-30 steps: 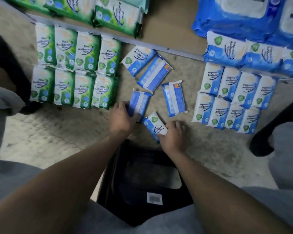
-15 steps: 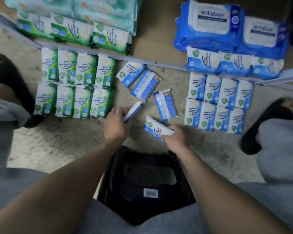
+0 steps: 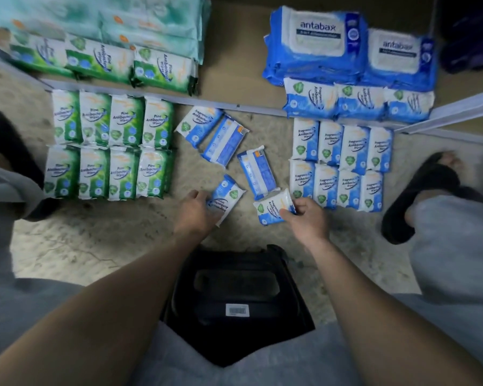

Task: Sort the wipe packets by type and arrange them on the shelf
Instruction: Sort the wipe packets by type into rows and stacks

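Gripping two blue packets point(image 3: 226, 197), one per grip, left hand point(image 3: 195, 211) and right hand point(image 3: 308, 220) hover beside three loose packets point(image 3: 257, 172).

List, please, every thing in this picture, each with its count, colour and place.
green floor packets: eight, green-white, floor, left, two rows of four
green shelf packets: three visible, green-white, shelf front, left
pale teal packs: count unclear, behind them
blue floor packets: eight, blue-white, floor, right, two rows
blue shelf packets: three visible, blue-white, shelf front, right
antabax packs: two visible, blue, behind them
loose packets: three, blue-white, floor, centre
black object: one, barcode label, bottom centre
sandals: two, black, far left, far right
left hand: one, grips left-held packet, blue-white
right hand: one, pinches right-held packet, blue-white
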`<act>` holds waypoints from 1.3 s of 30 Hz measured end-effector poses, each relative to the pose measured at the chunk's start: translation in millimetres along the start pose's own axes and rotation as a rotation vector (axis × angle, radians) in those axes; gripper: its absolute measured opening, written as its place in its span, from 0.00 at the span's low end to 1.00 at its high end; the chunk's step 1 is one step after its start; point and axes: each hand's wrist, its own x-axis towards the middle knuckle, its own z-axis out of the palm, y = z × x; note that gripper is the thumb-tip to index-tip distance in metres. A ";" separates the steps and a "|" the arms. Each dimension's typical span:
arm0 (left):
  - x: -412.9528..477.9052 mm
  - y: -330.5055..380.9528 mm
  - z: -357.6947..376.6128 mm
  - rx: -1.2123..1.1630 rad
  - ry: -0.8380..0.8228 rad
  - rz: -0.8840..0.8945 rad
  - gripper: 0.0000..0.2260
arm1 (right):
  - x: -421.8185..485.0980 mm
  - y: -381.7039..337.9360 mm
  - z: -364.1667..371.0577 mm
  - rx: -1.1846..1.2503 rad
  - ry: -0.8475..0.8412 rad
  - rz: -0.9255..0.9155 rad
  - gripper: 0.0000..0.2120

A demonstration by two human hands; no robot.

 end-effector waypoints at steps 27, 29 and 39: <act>-41.5 67.8 -72.8 -0.948 0.034 -0.162 0.13 | -50.1 -31.0 -31.7 0.622 -0.158 0.040 0.13; -52.7 79.1 -82.6 -1.015 0.026 -0.104 0.11 | -62.8 -34.3 -37.6 0.682 -0.149 0.020 0.17; -87.4 111.2 -84.8 -1.276 -0.047 -0.075 0.10 | -76.8 -29.2 -56.8 1.068 -0.017 0.196 0.13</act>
